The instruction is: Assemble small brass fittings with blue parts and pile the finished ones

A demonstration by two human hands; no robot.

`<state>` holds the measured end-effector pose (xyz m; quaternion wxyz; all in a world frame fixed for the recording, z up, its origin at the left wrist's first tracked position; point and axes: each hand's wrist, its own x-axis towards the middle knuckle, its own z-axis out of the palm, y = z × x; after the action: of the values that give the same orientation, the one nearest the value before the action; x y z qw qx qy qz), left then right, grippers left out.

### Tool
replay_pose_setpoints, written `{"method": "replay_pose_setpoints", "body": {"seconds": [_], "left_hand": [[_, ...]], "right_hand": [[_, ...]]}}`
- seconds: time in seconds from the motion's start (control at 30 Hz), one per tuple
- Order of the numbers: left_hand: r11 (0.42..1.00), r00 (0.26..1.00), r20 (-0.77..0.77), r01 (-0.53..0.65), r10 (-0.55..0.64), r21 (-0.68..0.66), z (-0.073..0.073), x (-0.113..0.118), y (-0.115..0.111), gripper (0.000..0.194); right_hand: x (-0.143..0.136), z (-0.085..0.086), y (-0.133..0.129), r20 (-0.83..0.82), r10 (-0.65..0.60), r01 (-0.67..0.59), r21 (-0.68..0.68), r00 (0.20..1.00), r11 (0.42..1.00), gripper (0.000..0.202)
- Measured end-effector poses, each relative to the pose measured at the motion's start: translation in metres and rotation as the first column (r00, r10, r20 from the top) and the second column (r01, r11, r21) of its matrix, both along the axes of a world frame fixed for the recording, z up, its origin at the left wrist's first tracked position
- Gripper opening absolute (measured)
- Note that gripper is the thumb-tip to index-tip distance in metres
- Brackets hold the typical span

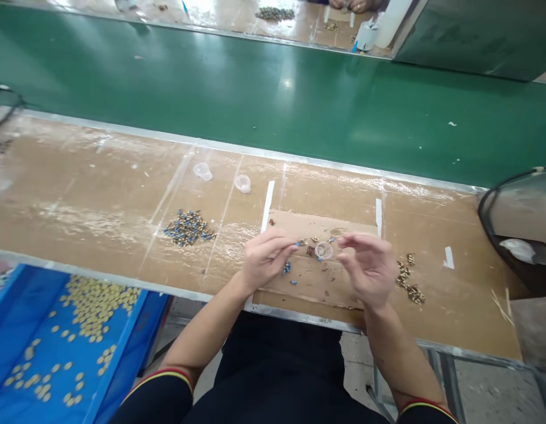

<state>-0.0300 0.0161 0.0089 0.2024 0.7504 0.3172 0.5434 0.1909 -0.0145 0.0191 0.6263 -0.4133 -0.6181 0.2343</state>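
Observation:
My left hand (269,257) is over the left part of a cardboard sheet (308,288), its thumb and fingertips pinched on a small blue-tipped brass part (299,242). To the right, my right hand (368,264) is raised with thumb and index finger curved near each other; whether something tiny is between them is too small to tell. Between the hands stands a small clear round cup (323,251). Small blue pieces (287,267) lie beside my left hand, and a few dark red pieces (310,250) lie left of the cup.
A pile of blue-and-brass parts (189,228) and two clear plastic cups (242,184) lie to the left. Brass pieces (409,282) lie right of my right hand. A blue bin (65,330) with yellow discs stands lower left. Beyond the green belt (255,94), another person's hands show.

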Motion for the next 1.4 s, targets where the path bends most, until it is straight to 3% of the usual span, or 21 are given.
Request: {"method": "replay_pose_setpoints", "body": {"seconds": [0.07, 0.13, 0.27, 0.37, 0.47, 0.53, 0.57, 0.67, 0.77, 0.83, 0.93, 1.23, 1.3, 1.4], "left_hand": [[0.984, 0.977, -0.121, -0.178, 0.175, -0.021, -0.001, -0.033, -0.006, 0.009], [0.935, 0.898, -0.266, -0.350, 0.349, 0.045, -0.006, -0.069, -0.013, 0.007], [0.888, 0.827, -0.329, -0.448, 0.456, 0.102, -0.017, -0.121, -0.020, 0.013], [0.828, 0.770, -0.313, -0.546, 0.556, 0.126, -0.018, -0.133, -0.018, 0.023], [0.758, 0.709, -0.271, -0.630, 0.651, 0.170, -0.016, -0.124, -0.020, 0.032], [0.793, 0.738, -0.293, -0.583, 0.608, 0.177, -0.014, -0.108, -0.026, 0.035], [0.844, 0.779, -0.327, -0.511, 0.536, 0.165, -0.014, -0.098, -0.030, 0.034], [0.974, 0.848, -0.483, -0.221, 0.217, 0.051, -0.012, -0.066, -0.043, 0.011], [0.991, 0.812, -0.584, -0.069, -0.010, -0.113, -0.012, -0.044, -0.046, 0.026], [0.984, 0.780, -0.625, -0.092, -0.025, -0.153, -0.012, -0.037, -0.044, 0.022], [0.980, 0.727, -0.686, -0.163, 0.043, -0.111, -0.015, -0.032, -0.041, 0.010], [0.985, 0.683, -0.727, -0.164, 0.073, -0.056, -0.024, -0.031, -0.040, 0.015], [0.985, 0.703, -0.709, -0.154, 0.053, -0.079, -0.019, -0.034, -0.037, 0.016], [0.968, 0.817, -0.577, -0.142, -0.002, -0.205, -0.003, -0.034, -0.030, 0.016]], "right_hand": [[0.007, 0.003, 0.003, -0.001, -0.106, 0.106, 0.043, 0.994, 0.993, 0.028], [0.013, 0.006, 0.005, 0.019, -0.166, 0.164, 0.067, 0.986, 0.984, 0.021], [0.017, 0.009, 0.004, 0.097, -0.154, 0.144, 0.101, 0.983, 0.984, 0.013], [0.019, 0.008, 0.004, 0.152, -0.136, 0.115, 0.142, 0.979, 0.983, 0.017], [0.025, 0.006, 0.008, 0.236, -0.174, 0.134, 0.176, 0.956, 0.975, 0.015], [0.031, 0.005, 0.013, 0.331, -0.187, 0.143, 0.153, 0.925, 0.978, 0.008], [0.034, 0.004, 0.015, 0.379, -0.179, 0.137, 0.133, 0.908, 0.982, 0.005], [0.042, 0.003, 0.021, 0.479, -0.124, 0.098, 0.079, 0.869, 0.992, 0.010], [0.047, 0.000, 0.026, 0.516, -0.074, 0.064, 0.038, 0.853, 0.997, 0.008], [0.049, -0.001, 0.027, 0.534, -0.033, 0.032, 0.011, 0.845, 0.999, 0.005], [0.052, 0.000, 0.026, 0.539, 0.031, -0.013, -0.038, 0.842, 0.999, 0.004], [0.045, -0.010, 0.025, 0.636, 0.173, -0.091, -0.160, 0.752, 0.983, 0.011], [0.042, -0.013, 0.025, 0.638, 0.167, -0.087, -0.155, 0.752, 0.984, 0.014], [0.037, -0.015, 0.025, 0.626, 0.169, -0.085, -0.162, 0.762, 0.983, 0.016]]}}
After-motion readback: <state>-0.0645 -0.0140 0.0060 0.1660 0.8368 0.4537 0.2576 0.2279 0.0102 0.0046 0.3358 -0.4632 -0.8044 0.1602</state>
